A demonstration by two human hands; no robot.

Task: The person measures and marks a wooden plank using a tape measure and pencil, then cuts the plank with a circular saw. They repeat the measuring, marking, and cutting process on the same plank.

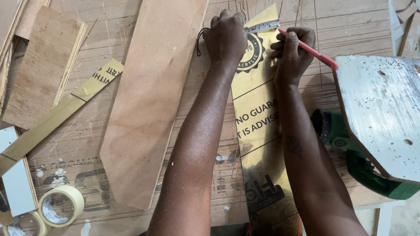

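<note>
Marking the gold acrylic strip point(258, 131).
My left hand point(225, 37) pinned the tape measure point(261, 27); my right hand point(292, 50) pinched the red pencil point(313, 51). A tape slip could misplace the mark.

Gold sheet point(262, 144) w/ black print, red pencil point(313, 51), green tool point(363, 168), cream tape rolls point(61, 205).

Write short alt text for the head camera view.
Seen from above, a left hand presses a tape measure on a long gold acrylic strip while the right hand marks it with a red pencil, on a scratched plywood workbench.
</note>
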